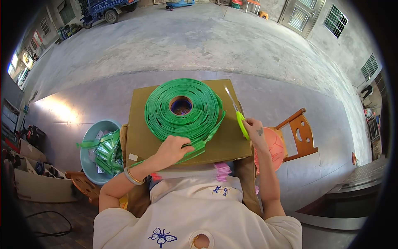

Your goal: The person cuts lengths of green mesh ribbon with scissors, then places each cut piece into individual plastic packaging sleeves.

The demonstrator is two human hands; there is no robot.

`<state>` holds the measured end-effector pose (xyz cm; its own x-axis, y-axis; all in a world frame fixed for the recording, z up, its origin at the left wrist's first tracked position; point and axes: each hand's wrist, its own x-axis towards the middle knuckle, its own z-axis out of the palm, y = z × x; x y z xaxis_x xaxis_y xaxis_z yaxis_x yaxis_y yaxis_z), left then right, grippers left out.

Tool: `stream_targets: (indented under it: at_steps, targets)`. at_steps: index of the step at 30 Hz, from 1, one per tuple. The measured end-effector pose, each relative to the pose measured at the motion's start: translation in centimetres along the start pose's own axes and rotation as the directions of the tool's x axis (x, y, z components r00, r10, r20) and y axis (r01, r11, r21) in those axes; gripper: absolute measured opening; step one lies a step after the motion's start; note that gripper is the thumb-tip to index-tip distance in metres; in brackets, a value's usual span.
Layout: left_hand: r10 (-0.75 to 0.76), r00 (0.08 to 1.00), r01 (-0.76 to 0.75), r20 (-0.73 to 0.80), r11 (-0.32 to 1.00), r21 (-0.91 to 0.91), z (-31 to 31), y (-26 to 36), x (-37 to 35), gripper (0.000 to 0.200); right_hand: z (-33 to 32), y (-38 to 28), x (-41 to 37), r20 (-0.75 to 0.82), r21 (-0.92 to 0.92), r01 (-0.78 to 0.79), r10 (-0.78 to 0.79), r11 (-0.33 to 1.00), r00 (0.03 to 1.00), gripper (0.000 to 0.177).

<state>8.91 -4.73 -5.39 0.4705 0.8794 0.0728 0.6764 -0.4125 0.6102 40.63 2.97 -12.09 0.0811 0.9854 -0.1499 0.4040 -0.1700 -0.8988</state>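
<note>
A large roll of green strapping [159, 99] lies flat on a brown cardboard box [139, 108] before me. My left hand [176, 149] is closed on the loose end of the green strip [199, 145], at the roll's near edge. Out at the box's right edge, my right hand [253, 128] grips scissors [240, 120] with yellow-green handles, their blades pointing away from me. Across my lap, under the box's near edge, lies a bundle of clear plastic strips [190, 173] with pink ends.
To the left stands a blue basin [88, 159] holding green strips and packets. A pink basin [275, 145] and a small wooden chair [304, 135] are at the right. Farther off are a blue three-wheeled truck [101, 12] and a metal door [300, 18].
</note>
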Motion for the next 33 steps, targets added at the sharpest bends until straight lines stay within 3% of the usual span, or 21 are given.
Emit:
stream_targets:
  at_steps: [1,4,7,10,13,16,20,23,33]
  targets:
    - [-0.041,0.999,0.044,0.021,0.99,-0.136,-0.7,0.2,0.9,0.016,-0.1,-1.1,-1.4,0.042,0.406,-0.069,0.056,0.911,0.998,0.029]
    - [-0.163,0.985,0.172,0.058,0.877,-0.448,-3.3,1.2,3.2,0.017,-0.4,-3.5,-3.9,0.122,0.712,-0.081,-0.01,0.697,0.992,0.041]
    - [-0.266,0.963,0.2,-0.033,0.792,-0.576,-6.5,2.7,5.1,0.019,-0.8,-3.7,-6.6,0.473,0.78,-0.247,-0.283,0.574,0.834,0.061]
    - [-0.288,0.946,0.133,-0.147,0.761,-0.636,-8.1,1.8,5.9,0.019,-0.5,-4.1,-8.6,0.643,0.636,-0.109,-0.448,0.764,0.621,0.08]
    - [-0.328,0.925,0.116,-0.189,0.721,-0.683,-8.2,0.8,5.9,0.019,-0.4,-5.7,-10.2,0.712,0.441,-0.043,-0.32,0.896,0.625,0.086]
    - [-0.333,0.923,0.11,-0.193,0.71,-0.695,-7.9,0.8,5.4,0.018,0.5,-6.3,-10.6,0.726,0.369,-0.069,-0.241,0.927,0.644,0.087]
    - [-0.303,0.937,0.115,-0.177,0.742,-0.66,-7.1,1.2,4.9,0.018,1.4,-7.1,-9.8,0.746,0.368,0.0,-0.295,0.93,0.596,0.081]
    - [-0.322,0.933,0.142,-0.163,0.744,-0.653,-6.6,2.0,4.6,0.018,2.0,-7.5,-9.4,0.727,0.35,0.046,-0.302,0.936,0.617,0.075]
    - [-0.326,0.936,0.168,-0.131,0.743,-0.647,-6.6,2.3,4.5,0.018,2.2,-7.1,-9.0,0.722,0.348,0.035,-0.291,0.937,0.628,0.066]
